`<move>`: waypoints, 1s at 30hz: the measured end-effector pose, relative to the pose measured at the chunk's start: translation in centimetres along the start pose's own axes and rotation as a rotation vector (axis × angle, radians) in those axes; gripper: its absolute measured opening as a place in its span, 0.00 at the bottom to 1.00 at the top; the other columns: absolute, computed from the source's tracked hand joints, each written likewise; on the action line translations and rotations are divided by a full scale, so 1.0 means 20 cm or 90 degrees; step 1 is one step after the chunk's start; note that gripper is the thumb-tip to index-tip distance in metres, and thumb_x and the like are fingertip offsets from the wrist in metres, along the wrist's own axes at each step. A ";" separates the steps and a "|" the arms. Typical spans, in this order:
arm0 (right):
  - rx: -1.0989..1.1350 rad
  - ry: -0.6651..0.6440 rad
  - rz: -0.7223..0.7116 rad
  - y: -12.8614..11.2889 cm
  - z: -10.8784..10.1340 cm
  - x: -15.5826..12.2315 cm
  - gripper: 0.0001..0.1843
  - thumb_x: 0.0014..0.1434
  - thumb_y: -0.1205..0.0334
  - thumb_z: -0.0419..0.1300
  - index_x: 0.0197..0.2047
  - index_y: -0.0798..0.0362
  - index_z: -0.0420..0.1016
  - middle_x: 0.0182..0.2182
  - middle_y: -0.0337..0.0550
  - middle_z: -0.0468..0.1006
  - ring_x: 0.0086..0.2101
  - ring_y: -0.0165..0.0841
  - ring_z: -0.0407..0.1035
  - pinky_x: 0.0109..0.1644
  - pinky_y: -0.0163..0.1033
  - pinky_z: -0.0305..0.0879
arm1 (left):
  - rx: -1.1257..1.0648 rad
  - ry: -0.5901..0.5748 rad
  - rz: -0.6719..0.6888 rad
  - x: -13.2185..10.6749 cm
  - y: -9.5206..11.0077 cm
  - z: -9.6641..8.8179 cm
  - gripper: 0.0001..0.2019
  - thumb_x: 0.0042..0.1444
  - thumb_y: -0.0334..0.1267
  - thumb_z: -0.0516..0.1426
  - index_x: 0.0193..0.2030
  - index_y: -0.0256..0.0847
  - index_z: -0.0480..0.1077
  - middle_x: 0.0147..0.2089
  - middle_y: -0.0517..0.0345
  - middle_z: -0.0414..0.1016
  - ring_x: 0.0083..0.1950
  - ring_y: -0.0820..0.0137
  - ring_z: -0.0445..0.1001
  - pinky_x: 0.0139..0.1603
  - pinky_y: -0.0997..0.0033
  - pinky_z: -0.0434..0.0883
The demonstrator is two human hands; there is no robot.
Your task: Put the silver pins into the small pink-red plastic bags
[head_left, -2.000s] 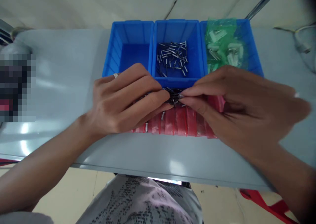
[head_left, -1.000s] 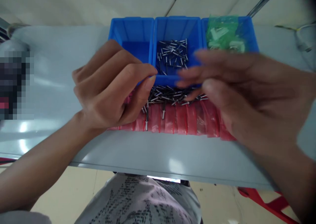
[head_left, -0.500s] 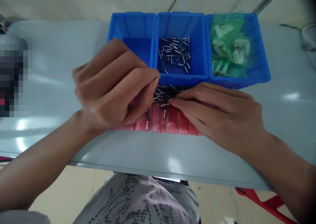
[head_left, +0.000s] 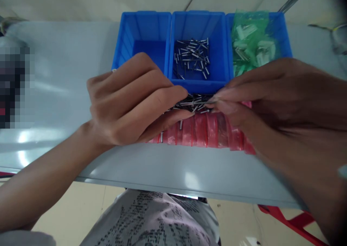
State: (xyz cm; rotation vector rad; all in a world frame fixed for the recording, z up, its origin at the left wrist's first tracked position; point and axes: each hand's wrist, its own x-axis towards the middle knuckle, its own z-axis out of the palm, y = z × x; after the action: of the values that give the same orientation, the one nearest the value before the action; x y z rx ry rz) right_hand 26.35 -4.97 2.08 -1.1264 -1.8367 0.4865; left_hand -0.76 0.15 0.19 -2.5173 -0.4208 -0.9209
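Observation:
My left hand [head_left: 135,105] is curled closed in front of the blue bins, with thin metal ends of blind rivets showing between its thumb and forefinger. What lies deeper in that fist is hidden. Pinched between the thumb and fingertips of my right hand [head_left: 244,98] is a blind rivet [head_left: 199,103], lying level and pointing at the left fingers. Beneath both hands a pile of rivets [head_left: 200,109] rests on a row of red plastic bags [head_left: 200,130]. Two loose rivets lie on the bags nearer me, one of them a short rivet [head_left: 181,124].
Three blue bins stand side by side: the left bin [head_left: 146,25], a middle bin [head_left: 199,22] with rivets inside, and a right bin [head_left: 282,33] with a green bag [head_left: 251,40] of white parts. The grey table [head_left: 162,166] ends close to my lap. A dark blurred object sits far left.
My right hand has lifted from the pile with a rivet and turned, thumb now in view. The left hand has shifted slightly right, its thumb and forefinger parting a little.

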 end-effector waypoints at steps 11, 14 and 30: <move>0.087 0.031 0.100 0.02 0.03 0.00 0.07 0.65 0.62 0.73 0.45 0.40 0.89 0.42 0.37 0.88 0.38 0.36 0.81 0.28 0.47 0.73 | 0.006 -0.021 -0.068 -0.01 0.04 -0.01 0.10 0.67 0.36 0.65 0.54 0.45 0.75 0.42 0.60 0.84 0.39 0.61 0.85 0.34 0.57 0.83; 0.120 0.044 0.074 0.03 0.04 0.00 0.08 0.63 0.63 0.75 0.45 0.40 0.90 0.41 0.37 0.89 0.37 0.36 0.80 0.29 0.46 0.73 | 0.003 -0.049 -0.078 0.00 0.04 -0.02 0.12 0.68 0.39 0.65 0.55 0.45 0.73 0.45 0.61 0.84 0.42 0.60 0.86 0.36 0.56 0.84; 0.135 0.047 0.071 0.05 0.06 0.00 0.10 0.64 0.64 0.74 0.45 0.38 0.90 0.41 0.37 0.88 0.38 0.38 0.81 0.40 0.49 0.83 | -0.039 -0.020 -0.053 -0.01 0.03 -0.01 0.08 0.71 0.37 0.56 0.45 0.39 0.77 0.40 0.55 0.79 0.39 0.60 0.86 0.28 0.60 0.77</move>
State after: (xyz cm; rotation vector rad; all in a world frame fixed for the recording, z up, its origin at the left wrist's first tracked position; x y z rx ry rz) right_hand 25.81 -4.43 0.79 -1.0913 -1.6231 0.6786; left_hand -0.81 -0.48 0.03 -2.5897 -0.5181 -0.9406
